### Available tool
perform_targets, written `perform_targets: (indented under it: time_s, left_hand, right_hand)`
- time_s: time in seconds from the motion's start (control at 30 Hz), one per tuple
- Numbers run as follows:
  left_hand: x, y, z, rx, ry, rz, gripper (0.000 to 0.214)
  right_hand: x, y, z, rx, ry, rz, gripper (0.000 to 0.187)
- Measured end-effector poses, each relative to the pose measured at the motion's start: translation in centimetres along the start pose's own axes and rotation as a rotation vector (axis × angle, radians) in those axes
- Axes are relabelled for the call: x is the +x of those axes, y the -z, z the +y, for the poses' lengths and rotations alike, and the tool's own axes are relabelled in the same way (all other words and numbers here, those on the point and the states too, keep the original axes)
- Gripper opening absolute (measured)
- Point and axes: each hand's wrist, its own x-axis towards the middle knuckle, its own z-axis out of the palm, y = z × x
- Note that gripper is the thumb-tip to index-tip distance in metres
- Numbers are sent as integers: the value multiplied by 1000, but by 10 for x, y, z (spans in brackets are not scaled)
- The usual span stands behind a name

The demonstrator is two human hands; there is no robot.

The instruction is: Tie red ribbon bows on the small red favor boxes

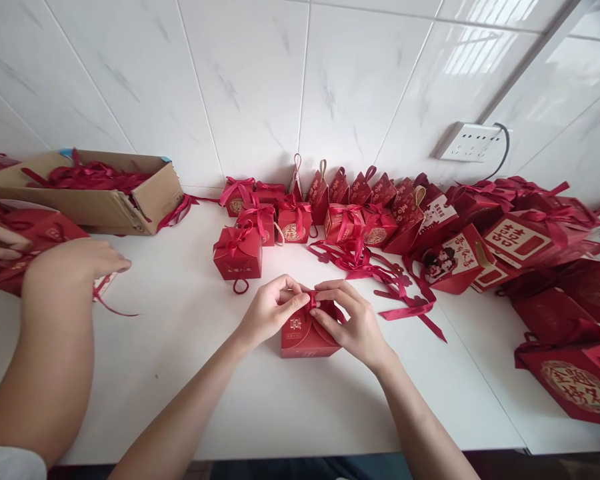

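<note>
A small red gift box with gold print stands on the white table right in front of me. My left hand and my right hand meet over its top. Both are closed in a pinch on the red ribbon at the box's top. Loose red ribbons lie just beyond my right hand. A finished red box with a bow stands behind my left hand.
Several red boxes with bows line the tiled wall, with larger red bags piled at right. A cardboard box of ribbons sits at back left. Another person's forearm and hand reach over red boxes at left. A wall socket is at upper right.
</note>
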Motion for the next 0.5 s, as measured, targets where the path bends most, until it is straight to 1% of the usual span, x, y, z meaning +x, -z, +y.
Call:
perform_targets:
  time_s: [0.13,0.23,0.37,0.5]
  left_hand:
    - [-3,-2,2,28,-29,23,26]
    - [-3,-2,3,67,-48,35,26]
    - [-3,0,5,90,-66,-18,26]
    - [-4,0,6,125,-56,-37,27]
  right_hand:
    - [0,-2,0,2,16,29,6]
    - [0,-2,0,-9,43,58,8]
    - [0,0,-1,-44,58,73,11]
    - [1,2,-4,-35,14,84,12]
